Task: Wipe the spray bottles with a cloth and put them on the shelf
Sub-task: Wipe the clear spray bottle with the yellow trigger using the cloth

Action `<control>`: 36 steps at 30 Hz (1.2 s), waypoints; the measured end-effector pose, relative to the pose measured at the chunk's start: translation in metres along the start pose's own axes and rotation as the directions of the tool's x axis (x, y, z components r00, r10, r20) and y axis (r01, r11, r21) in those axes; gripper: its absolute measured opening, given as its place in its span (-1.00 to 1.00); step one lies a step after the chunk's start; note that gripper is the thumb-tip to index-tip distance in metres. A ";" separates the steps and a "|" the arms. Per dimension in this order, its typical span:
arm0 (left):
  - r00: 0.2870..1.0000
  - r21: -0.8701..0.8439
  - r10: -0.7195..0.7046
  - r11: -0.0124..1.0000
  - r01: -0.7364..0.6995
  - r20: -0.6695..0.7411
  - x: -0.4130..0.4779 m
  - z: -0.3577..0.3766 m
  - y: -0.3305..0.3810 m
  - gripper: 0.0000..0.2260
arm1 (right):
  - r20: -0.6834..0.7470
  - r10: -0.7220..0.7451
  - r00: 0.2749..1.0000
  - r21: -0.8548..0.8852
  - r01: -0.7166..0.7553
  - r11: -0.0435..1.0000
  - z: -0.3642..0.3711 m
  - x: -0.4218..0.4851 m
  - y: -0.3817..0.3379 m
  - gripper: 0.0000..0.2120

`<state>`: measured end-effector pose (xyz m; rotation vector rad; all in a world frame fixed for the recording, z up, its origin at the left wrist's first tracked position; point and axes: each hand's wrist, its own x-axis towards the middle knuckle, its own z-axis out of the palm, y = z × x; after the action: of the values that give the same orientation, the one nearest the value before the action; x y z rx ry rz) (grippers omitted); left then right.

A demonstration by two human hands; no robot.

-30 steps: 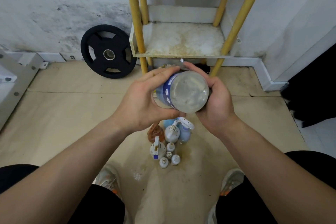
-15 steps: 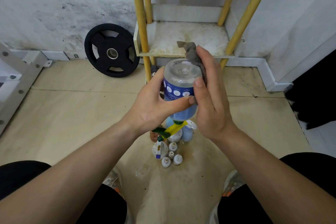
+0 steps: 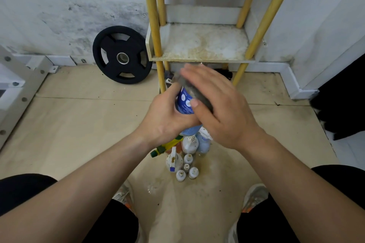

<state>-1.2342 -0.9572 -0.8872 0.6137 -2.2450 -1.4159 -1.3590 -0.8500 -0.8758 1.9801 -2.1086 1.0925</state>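
While my left hand (image 3: 167, 118) is gripping the spray bottle (image 3: 184, 102), my right hand (image 3: 219, 108) is pressing the cloth (image 3: 194, 90) against it.

Left hand (image 3: 166, 118) gripping an upside-down blue spray bottle (image 3: 184, 102), right hand (image 3: 221, 108) pressing a grey cloth (image 3: 195, 92) on it, small bottles (image 3: 185, 163) on the floor (image 3: 79, 124), stained shelf (image 3: 201, 45) beyond

Bare forearms, no sleeves; black shorts (image 3: 29, 189) over both thighs, well below the fingers (image 3: 194, 102); pale sneakers (image 3: 254, 197) with orange accents
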 end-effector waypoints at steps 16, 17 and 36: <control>0.999 0.139 0.035 0.990 -0.036 0.010 -0.001 0.001 0.003 -0.53 | 0.043 0.013 0.999 -0.022 -0.012 1.000 0.003 -0.003 0.002 -0.51; 0.999 0.147 0.032 0.988 -0.034 0.014 -0.001 0.001 0.004 -0.53 | 0.053 0.041 0.998 0.019 -0.042 0.999 0.002 -0.002 0.004 -0.50; 1.000 0.064 -0.008 0.998 0.009 -0.015 0.000 -0.002 0.008 -0.43 | 0.089 0.367 0.926 0.518 -0.358 0.777 0.005 -0.006 0.022 -0.39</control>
<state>-1.2340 -0.9554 -0.8792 0.6530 -2.2869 -1.3436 -1.3756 -0.8491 -0.8929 1.7414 -2.4464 1.9348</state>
